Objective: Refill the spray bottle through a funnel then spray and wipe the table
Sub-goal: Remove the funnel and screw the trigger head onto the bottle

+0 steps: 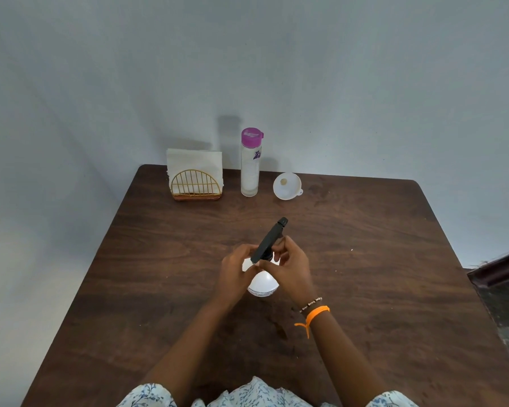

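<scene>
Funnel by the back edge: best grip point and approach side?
Pinch the funnel by its wide rim, coming from above on the right side. It seems to sit mouth-up and tilted, its small tab points right, and the purple-capped bottle crowds its left.

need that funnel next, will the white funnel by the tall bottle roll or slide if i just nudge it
The white funnel looks like thin plastic, so it is probably very light and would skid easily on the smooth wooden table. It seems to rest tilted on its round rim, so a nudge may roll it in a curve. The small tab on its rim might stop the roll.
</scene>
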Demonstrator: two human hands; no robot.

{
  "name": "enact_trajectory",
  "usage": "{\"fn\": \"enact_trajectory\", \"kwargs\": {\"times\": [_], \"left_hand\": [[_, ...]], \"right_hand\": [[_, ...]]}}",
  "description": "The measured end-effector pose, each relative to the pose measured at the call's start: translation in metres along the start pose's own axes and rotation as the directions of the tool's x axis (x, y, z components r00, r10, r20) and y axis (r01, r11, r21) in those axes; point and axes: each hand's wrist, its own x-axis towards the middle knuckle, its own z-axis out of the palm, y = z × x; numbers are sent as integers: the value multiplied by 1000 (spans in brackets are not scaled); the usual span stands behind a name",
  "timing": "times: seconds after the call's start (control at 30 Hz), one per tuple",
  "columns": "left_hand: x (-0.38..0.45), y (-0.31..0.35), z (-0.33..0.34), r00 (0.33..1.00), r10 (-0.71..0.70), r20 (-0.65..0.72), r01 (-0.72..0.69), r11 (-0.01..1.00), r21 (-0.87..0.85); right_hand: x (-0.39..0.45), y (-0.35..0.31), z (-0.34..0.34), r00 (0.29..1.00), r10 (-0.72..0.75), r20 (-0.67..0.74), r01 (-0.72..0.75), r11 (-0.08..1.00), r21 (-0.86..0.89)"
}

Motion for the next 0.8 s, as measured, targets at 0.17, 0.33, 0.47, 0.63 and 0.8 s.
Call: {"fn": "enact_trajectory", "kwargs": {"times": [0.17,0.33,0.47,0.63,0.8], "left_hand": [[-1,-3,-1,1000,22,-1,-22,999,-37],[-1,-3,0,1000,17,-9,-17,999,-31],[-1,-4,1,1000,13,-6,-13,999,-40],[-2,-4,2,1000,-11,8,11,997,-73],[13,4,-10,955,-29,296,15,999,50]], "right_hand": [[-3,3,4,996,-10,84,8,1000,18],[-7,5,0,992,-100,75,99,995,20],[-3,0,7,998,-44,-47,44,999,-14],[-8,2,23,991,-39,-125,37,999,-12],[-6,11,15,980,-193,-42,186,974,-132]]}}
